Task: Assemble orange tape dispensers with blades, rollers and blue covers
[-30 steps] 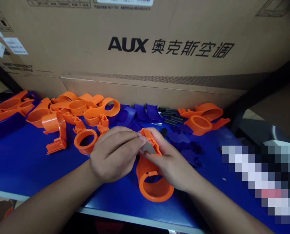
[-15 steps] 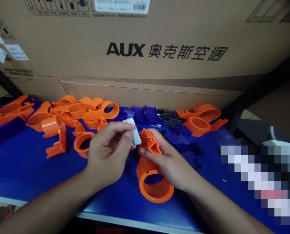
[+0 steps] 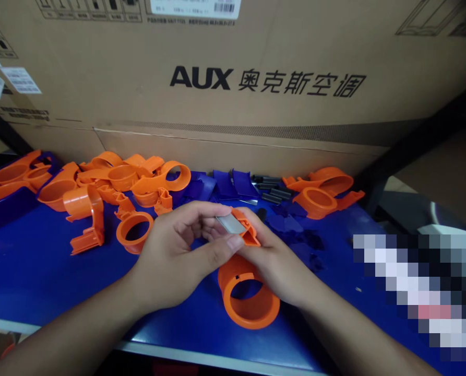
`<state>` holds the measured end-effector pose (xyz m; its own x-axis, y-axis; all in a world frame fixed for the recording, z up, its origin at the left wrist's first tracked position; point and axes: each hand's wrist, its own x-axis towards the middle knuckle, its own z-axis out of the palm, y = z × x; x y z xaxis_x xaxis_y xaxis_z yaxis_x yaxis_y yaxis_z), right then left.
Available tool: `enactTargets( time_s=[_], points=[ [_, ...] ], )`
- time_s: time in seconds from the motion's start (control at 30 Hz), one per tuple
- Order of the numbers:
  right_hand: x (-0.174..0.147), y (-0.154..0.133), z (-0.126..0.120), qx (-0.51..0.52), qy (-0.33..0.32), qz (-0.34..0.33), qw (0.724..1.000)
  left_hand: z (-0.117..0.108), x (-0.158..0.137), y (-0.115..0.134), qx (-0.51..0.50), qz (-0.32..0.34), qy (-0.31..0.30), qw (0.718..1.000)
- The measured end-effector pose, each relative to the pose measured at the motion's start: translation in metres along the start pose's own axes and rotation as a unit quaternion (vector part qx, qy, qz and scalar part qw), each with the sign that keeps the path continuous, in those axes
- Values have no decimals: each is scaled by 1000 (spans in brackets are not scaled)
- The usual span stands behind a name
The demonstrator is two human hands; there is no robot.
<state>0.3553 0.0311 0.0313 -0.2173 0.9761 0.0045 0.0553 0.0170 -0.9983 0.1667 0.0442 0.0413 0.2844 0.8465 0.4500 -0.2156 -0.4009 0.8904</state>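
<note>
my right hand (image 3: 275, 256) is wrapped round the slotted upper end of an orange ring frame (image 3: 252, 308), a firm grasp from its right side, the round ring end hanging down toward me over the blue surface (image 3: 99, 292). and on the left, my left hand (image 3: 174, 256) has a thin grey plate (image 3: 230, 224) between thumb and forefinger!

now here's the relation everything hangs on: the plate sits right at the left edge of the frame's upper end, its long axis slanting, from my seat, down and rightward, straight at that slotted end. plate and frame meet there; whether any edge is inside the slot, i cannot tell. the left hand is the nearer one to the plate, the right the nearer to the frame.

beyond the frame, toward the cardboard box (image 3: 217, 125), lie blue curved panels (image 3: 242, 183) and, just right of them, black tubes (image 3: 272, 197). off to the frame's left and farther back, it's a whole jumble of orange ring pieces (image 3: 123, 177), well apart from my hands.
</note>
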Motion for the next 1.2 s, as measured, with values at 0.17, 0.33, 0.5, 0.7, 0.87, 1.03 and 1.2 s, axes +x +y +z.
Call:
enactTargets(
  time_s=[0.17,0.33,0.5,0.7,0.87,1.03,1.2],
  points=[
    [0,0,1,7,-4,-5,1000,-4,-2,-3,93,23,-14,995],
    [2,-2,-2,-21,-15,-7,1000,-4,-1,-5,93,-1,-43,995],
    [2,-2,-2,-34,-21,-25,999,-3,-1,-8,76,-15,-64,995],
    [-1,-6,1,-35,-30,-36,998,-6,-2,-11,25,11,-92,995],
    [-1,-8,2,-51,-31,-47,997,-8,-1,-14,-4,12,-118,993],
    [-1,-9,0,-85,-35,-64,994,-11,0,-15,-30,29,-146,988],
    [-2,-8,0,-97,-33,-58,993,-12,0,-12,-28,47,-142,988]
  ],
)
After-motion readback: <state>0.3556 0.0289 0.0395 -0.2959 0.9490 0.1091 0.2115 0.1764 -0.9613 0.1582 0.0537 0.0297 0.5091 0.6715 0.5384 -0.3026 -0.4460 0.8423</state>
